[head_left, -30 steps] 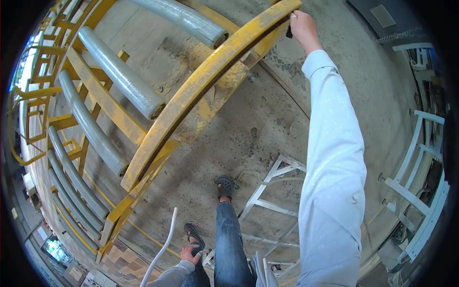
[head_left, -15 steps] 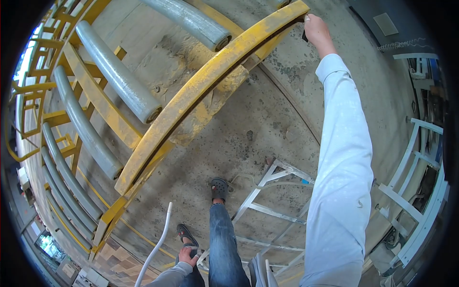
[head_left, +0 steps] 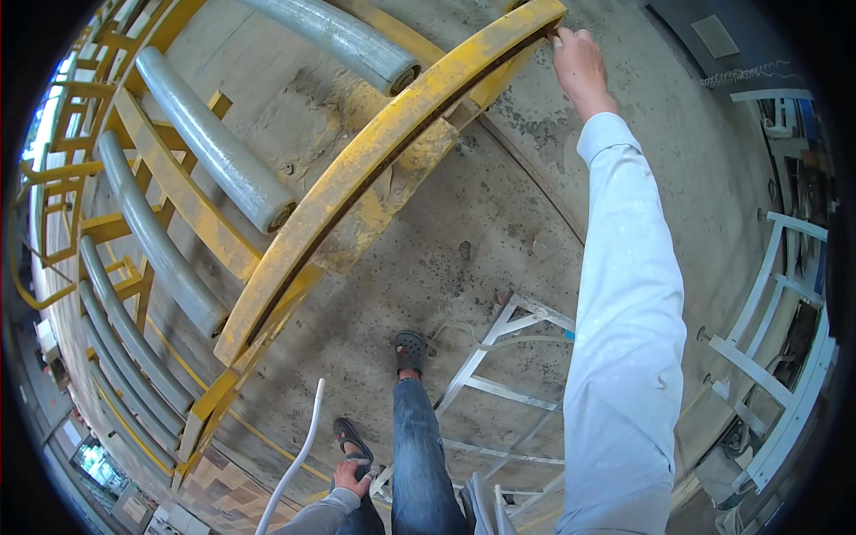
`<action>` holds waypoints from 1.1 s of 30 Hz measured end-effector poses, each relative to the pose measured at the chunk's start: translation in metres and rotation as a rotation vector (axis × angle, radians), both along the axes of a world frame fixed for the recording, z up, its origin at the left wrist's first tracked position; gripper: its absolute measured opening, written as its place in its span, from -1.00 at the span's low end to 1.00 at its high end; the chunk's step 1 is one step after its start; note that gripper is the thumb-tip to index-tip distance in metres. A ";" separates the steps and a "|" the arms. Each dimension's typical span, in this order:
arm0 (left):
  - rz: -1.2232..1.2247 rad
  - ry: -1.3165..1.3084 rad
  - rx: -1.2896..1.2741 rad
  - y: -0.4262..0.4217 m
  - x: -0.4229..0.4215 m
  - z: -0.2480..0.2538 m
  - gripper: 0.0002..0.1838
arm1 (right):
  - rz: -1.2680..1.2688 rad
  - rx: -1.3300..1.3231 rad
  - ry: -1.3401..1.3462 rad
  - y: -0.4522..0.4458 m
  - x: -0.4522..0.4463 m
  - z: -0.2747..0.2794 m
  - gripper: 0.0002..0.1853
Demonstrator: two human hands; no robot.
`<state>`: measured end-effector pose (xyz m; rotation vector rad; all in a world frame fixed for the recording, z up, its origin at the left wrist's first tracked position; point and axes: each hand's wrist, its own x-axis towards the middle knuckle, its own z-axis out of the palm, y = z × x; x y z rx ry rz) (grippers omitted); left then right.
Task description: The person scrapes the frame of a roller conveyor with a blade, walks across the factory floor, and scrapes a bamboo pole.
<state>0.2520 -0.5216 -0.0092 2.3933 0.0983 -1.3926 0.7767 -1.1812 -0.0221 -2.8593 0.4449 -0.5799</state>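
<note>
My right hand reaches out to the upper end of a worn yellow beam. Its fingers are curled against the beam's lower edge; what they hold is too small to make out. My left hand lies on my left leg near the knee, fingers loosely apart, holding nothing. Grey rollers wrapped in clear film lie behind the beam among yellow frame bars.
A white metal frame stands beside my right foot. The white end of a tube rises near my left hand. Pale blue-white racks stand at the right, and a dark cabinet is at the upper right.
The dark piece under my right hand no longer shows. That hand moved right, then slightly back left and down, and its grip shifted. My left hand stays on my leg.
</note>
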 end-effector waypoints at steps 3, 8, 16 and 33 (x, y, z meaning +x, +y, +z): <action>-0.007 -0.013 -0.005 0.000 -0.006 -0.001 -0.51 | 0.075 -0.094 0.047 0.011 -0.006 0.001 -0.78; 0.012 -0.041 0.001 0.003 -0.013 -0.004 -0.52 | 0.174 -0.217 0.124 0.025 -0.011 0.017 -0.81; 0.052 0.016 -0.019 -0.014 -0.002 0.003 -0.52 | 0.147 -0.267 0.078 0.006 0.008 0.000 -0.81; 0.063 0.005 -0.012 0.001 0.000 0.011 -0.59 | 0.004 0.698 -0.119 0.064 -0.034 -0.006 -0.73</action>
